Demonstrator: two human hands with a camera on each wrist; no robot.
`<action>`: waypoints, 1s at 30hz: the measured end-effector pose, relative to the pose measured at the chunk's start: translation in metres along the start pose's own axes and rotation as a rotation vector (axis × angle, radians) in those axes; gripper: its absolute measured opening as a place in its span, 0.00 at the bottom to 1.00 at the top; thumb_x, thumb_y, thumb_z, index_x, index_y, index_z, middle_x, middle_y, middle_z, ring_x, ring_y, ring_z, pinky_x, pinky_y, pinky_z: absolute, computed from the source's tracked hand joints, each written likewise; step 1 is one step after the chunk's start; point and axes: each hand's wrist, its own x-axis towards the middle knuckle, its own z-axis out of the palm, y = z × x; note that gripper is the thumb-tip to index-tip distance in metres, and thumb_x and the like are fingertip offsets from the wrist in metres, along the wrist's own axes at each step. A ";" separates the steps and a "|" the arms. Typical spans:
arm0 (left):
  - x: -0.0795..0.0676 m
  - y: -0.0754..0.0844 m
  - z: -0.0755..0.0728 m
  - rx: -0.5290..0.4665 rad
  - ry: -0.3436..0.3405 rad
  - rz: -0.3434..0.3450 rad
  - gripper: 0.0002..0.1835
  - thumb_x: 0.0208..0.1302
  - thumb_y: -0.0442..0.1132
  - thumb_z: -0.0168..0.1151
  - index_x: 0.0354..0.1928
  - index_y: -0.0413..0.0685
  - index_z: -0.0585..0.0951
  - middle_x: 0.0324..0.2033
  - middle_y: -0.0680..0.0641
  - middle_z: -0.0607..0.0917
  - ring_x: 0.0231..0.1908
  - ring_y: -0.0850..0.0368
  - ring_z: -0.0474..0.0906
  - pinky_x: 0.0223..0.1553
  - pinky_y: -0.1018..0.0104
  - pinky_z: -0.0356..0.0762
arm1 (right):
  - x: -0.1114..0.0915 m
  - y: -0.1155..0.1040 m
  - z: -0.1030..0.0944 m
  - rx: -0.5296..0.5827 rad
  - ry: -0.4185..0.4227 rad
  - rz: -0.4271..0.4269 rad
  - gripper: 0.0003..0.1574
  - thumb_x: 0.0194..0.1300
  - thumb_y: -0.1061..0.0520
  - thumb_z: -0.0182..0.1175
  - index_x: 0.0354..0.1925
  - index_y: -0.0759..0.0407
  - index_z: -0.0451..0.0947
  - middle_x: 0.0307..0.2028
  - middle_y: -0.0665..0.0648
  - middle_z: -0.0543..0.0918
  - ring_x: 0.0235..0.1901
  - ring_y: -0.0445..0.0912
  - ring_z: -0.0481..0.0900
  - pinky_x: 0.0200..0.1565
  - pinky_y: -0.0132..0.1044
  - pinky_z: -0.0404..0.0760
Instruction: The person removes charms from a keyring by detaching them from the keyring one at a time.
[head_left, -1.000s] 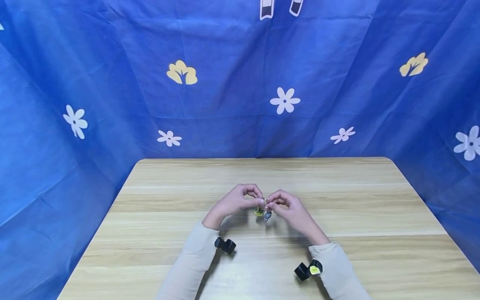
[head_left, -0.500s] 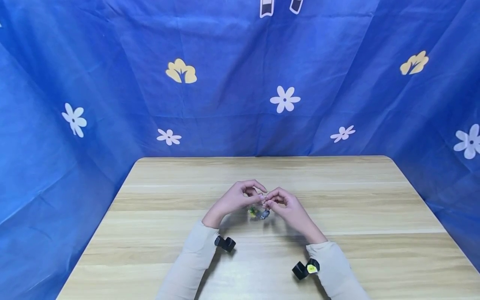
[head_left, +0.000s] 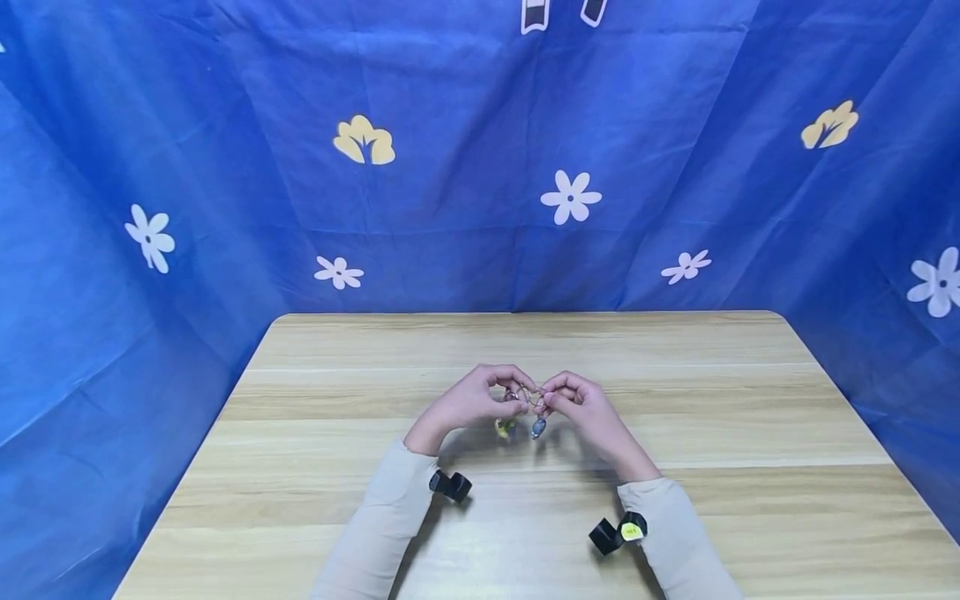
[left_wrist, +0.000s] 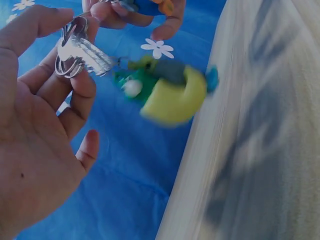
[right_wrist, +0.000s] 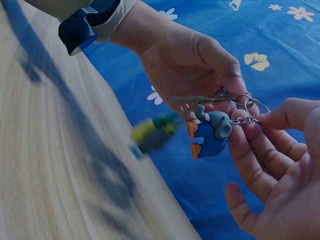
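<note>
My left hand (head_left: 474, 400) pinches a bunch of metal rings (left_wrist: 70, 60) between thumb and fingers. From a silver link below them dangles a green-and-yellow figure keychain (left_wrist: 172, 95), blurred in both wrist views. Facing it, my right hand (head_left: 588, 410) pinches the split ring (right_wrist: 260, 102) of an elephant keychain (right_wrist: 212, 131). That elephant has a blue-grey head, a blue body and orange feet, and hangs from a short chain (right_wrist: 243, 120). The rings of the two keychains meet between the fingertips, above the table. Whether they are linked I cannot tell.
The wood-grain table (head_left: 337, 500) lies under both hands. Behind it hangs a blue curtain (head_left: 450, 225) with white and yellow flower prints. Black wrist cameras (head_left: 452, 487) sit on both sleeves.
The hands have drawn slightly apart, and the rings now show between them. The green-and-yellow figure has swung left; the elephant hangs straighter under the right fingertips.
</note>
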 end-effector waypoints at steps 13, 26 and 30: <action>-0.001 0.000 0.001 -0.047 0.025 -0.007 0.13 0.60 0.36 0.63 0.46 0.39 0.78 0.31 0.44 0.84 0.34 0.53 0.81 0.48 0.57 0.76 | -0.001 -0.003 0.001 0.102 -0.023 -0.004 0.07 0.68 0.64 0.50 0.42 0.68 0.71 0.30 0.43 0.84 0.32 0.38 0.83 0.46 0.35 0.81; -0.001 0.001 0.000 -0.055 0.054 -0.049 0.09 0.60 0.37 0.64 0.40 0.39 0.80 0.27 0.50 0.84 0.31 0.59 0.80 0.39 0.66 0.78 | -0.004 -0.006 0.005 0.020 -0.002 -0.064 0.14 0.69 0.62 0.53 0.44 0.75 0.70 0.31 0.43 0.85 0.33 0.38 0.83 0.46 0.33 0.82; -0.001 0.001 -0.001 -0.056 0.062 -0.053 0.09 0.60 0.38 0.64 0.38 0.40 0.80 0.27 0.49 0.85 0.30 0.59 0.80 0.38 0.64 0.79 | -0.004 -0.008 0.007 0.009 0.006 -0.086 0.12 0.68 0.64 0.53 0.44 0.75 0.70 0.31 0.45 0.85 0.33 0.38 0.83 0.46 0.32 0.82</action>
